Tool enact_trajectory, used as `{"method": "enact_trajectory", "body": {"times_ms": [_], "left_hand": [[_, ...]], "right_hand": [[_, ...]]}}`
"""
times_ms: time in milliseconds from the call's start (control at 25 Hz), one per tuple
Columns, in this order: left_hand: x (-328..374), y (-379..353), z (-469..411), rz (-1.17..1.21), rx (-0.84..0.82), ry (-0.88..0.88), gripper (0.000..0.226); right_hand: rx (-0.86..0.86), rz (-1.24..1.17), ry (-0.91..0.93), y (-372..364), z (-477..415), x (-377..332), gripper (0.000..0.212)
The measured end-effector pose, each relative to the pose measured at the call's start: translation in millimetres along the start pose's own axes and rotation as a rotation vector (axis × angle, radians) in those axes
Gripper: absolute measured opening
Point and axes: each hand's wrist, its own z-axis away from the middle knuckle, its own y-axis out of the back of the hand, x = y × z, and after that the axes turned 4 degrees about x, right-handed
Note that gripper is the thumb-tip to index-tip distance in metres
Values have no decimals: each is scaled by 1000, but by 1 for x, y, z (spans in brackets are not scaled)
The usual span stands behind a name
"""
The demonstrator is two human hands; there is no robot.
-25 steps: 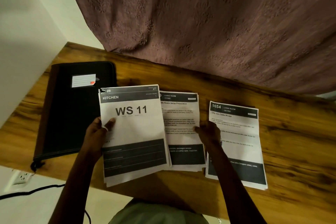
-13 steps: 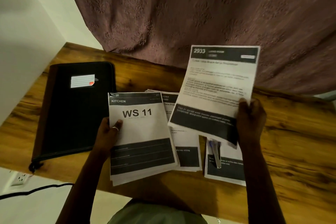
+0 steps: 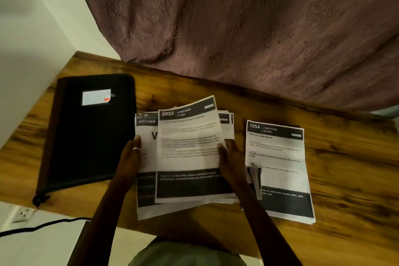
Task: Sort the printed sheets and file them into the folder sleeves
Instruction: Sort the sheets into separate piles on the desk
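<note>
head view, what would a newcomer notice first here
The eye goes to the 2933 sheet in the middle, which the right hand holds by its right edge over the other papers, while the left hand holds the KITCHEN stack beside it. To the left a closed black folder with a white label lies on the wooden table; to the right sits the 1654 pile with a small metal object on it.

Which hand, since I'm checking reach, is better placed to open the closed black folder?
Left, probably. The left hand holds the KITCHEN stack beside the folder; the right hand pinches sheet 2933, farther away.
</note>
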Motion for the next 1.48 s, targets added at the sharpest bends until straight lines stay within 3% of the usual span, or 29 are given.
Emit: {"method": "enact_trajectory", "body": {"times_ms": [200,280,400,560,720,920,1040,1320,1480], "left_hand": [[3,-5,-1,-82,-42,24,37],[-1,-7,-3,-104,-36,40,43],[-2,-5,-1,-66,-31,8,40],[3,4,0,40,-25,-29,39],[8,12,-1,72,-26,-16,38],[9,18,-1,84,-34,-9,38],[11,19,0,95,-35,-3,38],[9,18,0,61,-54,22,28],[6,17,-2,39,-61,13,28]], "right_hand": [[-111,60,44,-30,3,-7,26],[-69,170,65,-28,1,-1,27],[166,398,-72,-12,-13,23,42],[26,443,-238,2,-21,34,68],[91,235,-340,7,-28,29,52],[81,155,-407,16,-37,33,22],[135,212,-343,25,-39,28,21],[252,191,18,74,-37,6,20],[461,97,11,111,-41,-13,25]]}}
